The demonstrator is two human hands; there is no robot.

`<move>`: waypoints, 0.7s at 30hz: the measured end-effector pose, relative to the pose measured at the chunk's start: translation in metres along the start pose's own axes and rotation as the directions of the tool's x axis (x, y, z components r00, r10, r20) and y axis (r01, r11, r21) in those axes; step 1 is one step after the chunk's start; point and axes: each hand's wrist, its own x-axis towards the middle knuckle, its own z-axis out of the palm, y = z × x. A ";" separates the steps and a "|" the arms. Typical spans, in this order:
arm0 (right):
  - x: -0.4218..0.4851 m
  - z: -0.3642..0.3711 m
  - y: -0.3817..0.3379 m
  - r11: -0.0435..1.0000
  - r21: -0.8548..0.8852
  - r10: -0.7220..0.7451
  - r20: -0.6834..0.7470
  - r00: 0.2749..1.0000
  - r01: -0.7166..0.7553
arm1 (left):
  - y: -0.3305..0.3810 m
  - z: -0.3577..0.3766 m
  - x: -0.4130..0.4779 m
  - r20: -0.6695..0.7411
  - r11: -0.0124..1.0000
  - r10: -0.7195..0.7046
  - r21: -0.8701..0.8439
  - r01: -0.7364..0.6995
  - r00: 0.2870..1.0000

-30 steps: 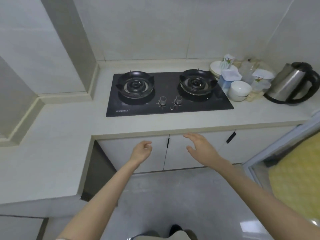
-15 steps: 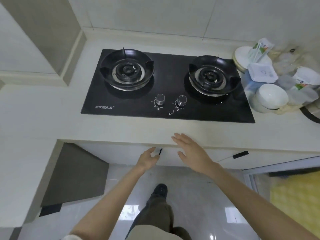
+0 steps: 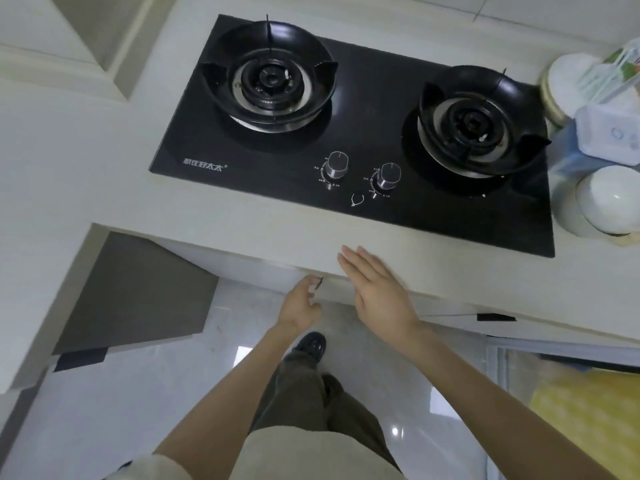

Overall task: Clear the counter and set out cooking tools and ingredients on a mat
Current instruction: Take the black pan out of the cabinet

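Right hand (image 3: 377, 292): fingers (image 3: 356, 265) straight, close together, flat over front edge of pale cream counter (image 3: 242, 237). Left hand (image 3: 301, 306): fingers curled at small dark cabinet handle (image 3: 320, 281) just under that edge; gripping or only touching, cannot tell. Beyond fingertips, black glass two-burner gas hob (image 3: 374, 109). Far right, stacked white ceramic bowls (image 3: 609, 202) on counter.
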 end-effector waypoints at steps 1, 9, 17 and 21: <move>-0.002 0.001 -0.001 1.000 0.003 -0.006 0.002 1.000 0.006 | -0.002 0.003 -0.005 -0.021 1.000 0.011 -0.010 -0.011 1.000; -0.024 -0.005 -0.009 0.996 0.017 -0.093 0.110 0.990 0.092 | -0.035 0.035 -0.063 -0.148 0.992 -0.104 -0.080 0.093 0.984; -0.056 0.007 -0.051 0.974 0.132 -0.208 0.190 0.959 0.185 | -0.074 0.023 -0.135 -0.194 0.980 -0.140 0.116 0.164 0.971; -0.055 0.023 -0.078 0.970 0.143 -0.224 0.234 0.946 0.194 | -0.102 0.011 -0.161 -0.287 0.960 -0.147 0.190 0.206 0.946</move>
